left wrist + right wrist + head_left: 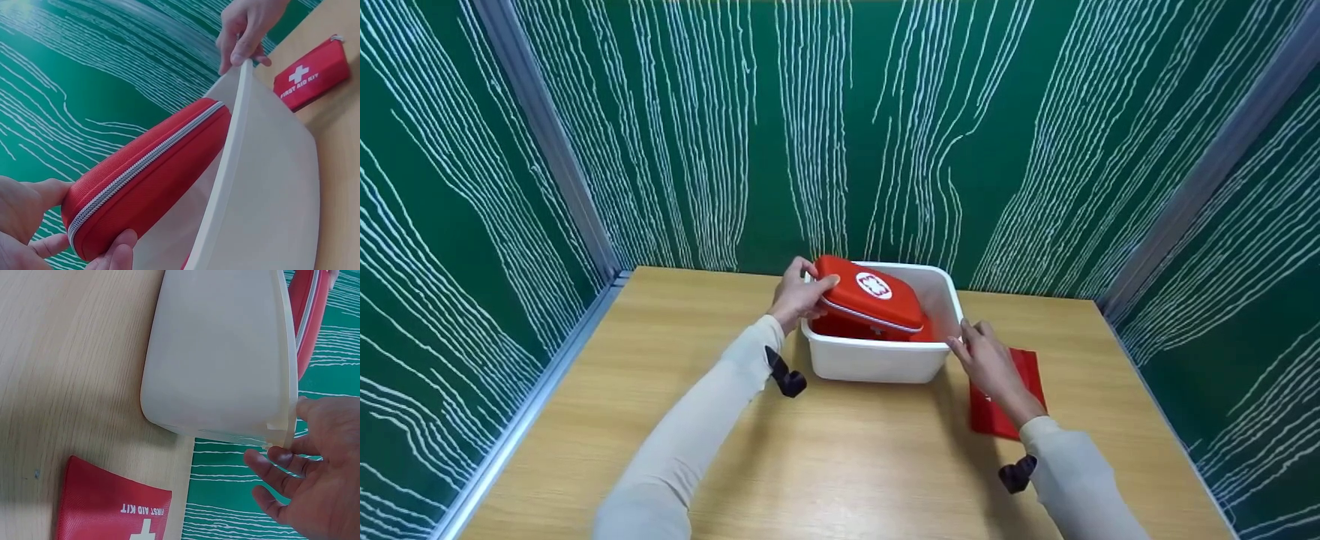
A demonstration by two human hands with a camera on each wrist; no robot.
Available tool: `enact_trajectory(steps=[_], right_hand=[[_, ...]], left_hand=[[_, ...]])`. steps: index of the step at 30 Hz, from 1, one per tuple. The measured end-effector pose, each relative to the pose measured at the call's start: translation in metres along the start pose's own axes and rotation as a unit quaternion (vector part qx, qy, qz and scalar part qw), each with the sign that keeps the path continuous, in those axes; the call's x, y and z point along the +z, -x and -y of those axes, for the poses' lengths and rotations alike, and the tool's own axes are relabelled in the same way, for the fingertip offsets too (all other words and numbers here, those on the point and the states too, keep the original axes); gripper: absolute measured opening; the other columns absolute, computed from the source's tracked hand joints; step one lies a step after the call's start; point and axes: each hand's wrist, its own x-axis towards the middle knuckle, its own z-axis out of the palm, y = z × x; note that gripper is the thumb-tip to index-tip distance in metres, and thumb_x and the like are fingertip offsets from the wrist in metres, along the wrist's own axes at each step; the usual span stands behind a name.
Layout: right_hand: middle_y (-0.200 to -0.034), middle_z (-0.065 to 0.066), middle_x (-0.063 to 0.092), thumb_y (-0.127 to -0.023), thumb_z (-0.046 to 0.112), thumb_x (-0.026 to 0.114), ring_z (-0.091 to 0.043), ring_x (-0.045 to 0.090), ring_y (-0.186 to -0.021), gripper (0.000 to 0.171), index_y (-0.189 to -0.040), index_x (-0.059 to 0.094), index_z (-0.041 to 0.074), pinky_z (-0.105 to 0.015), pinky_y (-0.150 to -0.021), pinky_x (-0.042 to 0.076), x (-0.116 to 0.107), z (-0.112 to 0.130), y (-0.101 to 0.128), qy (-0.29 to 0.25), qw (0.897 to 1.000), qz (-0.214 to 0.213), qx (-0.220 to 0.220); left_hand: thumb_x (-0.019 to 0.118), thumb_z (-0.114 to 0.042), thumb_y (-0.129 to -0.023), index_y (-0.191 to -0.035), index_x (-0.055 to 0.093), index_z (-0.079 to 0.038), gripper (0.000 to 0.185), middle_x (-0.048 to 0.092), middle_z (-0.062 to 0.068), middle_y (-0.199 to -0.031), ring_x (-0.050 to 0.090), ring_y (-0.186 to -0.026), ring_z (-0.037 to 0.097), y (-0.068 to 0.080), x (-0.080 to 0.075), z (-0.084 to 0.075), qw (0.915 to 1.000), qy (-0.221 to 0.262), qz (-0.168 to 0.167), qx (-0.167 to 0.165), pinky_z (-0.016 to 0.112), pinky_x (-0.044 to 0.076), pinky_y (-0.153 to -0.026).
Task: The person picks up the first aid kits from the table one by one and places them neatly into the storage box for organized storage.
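Left hand (799, 295): fingers and thumb curled round the left end of the red hard case (870, 295), holding it tilted over the white tub (877, 360).
Case marking: white round emblem with a cross on the lid; grey zipper along its edge.
Right hand (990, 364): fingers loosely spread, fingertips on the tub's right rim.
Pouch writing: the flat red pouch (311, 70) on the wooden table (840, 450), just right of the tub, reads "FIRST AID KIT" beneath a white cross.

Case (870, 296) tilted in the tub (877, 360); pouch (1005, 397) on the table (840, 457), right of it
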Motion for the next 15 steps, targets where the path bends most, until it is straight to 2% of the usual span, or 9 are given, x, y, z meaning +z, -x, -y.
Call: enact_trajectory(steps=[6, 15], right_hand=[[-0.123, -0.015, 0.047, -0.095, 0.052, 0.054, -0.028, 0.053, -0.105, 0.078, -0.155, 0.025, 0.010, -0.039, -0.083, 0.058, 0.000, 0.000, 0.000, -0.002, 1.000, 0.001, 0.000], [-0.126, -0.016, 0.046, -0.093, 0.049, 0.059, -0.030, 0.054, -0.104, 0.080, -0.154, 0.027, 0.008, -0.043, -0.084, 0.058, 0.001, 0.001, -0.002, 0.008, 1.000, -0.005, 0.007]], left_hand=[[0.075, -0.030, -0.086, -0.119, 0.044, -0.015, 0.047, 0.055, 0.010, -0.129, 0.063, -0.101, 0.027, 0.000, 0.009, 0.000, 1.0000, -0.008, 0.001, 0.001, 0.034, 0.060, -0.073], [0.075, -0.031, -0.085, -0.118, 0.046, -0.013, 0.048, 0.059, 0.009, -0.125, 0.066, -0.090, 0.025, -0.002, 0.020, -0.001, 0.9995, -0.031, 0.004, -0.001, 0.032, 0.060, -0.068]])
